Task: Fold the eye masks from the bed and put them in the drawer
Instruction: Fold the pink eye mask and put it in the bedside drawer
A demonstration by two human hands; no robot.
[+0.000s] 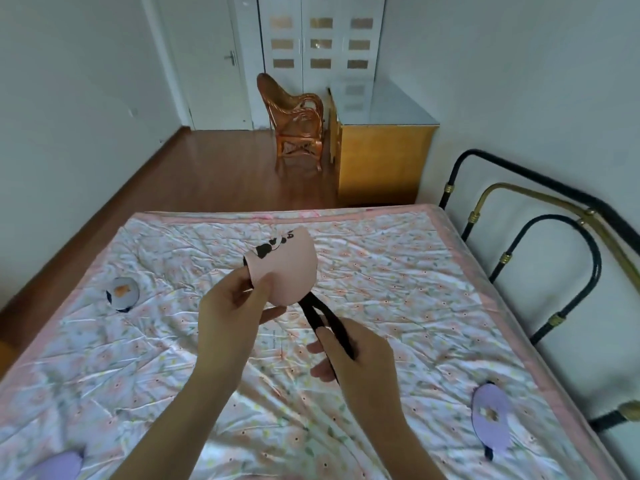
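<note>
A pink eye mask (289, 268) with a black-and-white print was folded in half and held up above the bed (398, 271), its black strap (325, 327) trailing down. A blue folded mask (122, 294) lay at the bed's left; a purple mask (491, 424) lay flat at the right, another purple one (59, 465) at the lower left.

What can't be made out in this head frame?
- Drawer: none visible on the wooden cabinet, head view; its front faces away.
- Purple eye mask: cut by bottom edge.
- Pink eye mask: print curls out of sight.
- Right hand: fingers hidden behind black strap.
</note>
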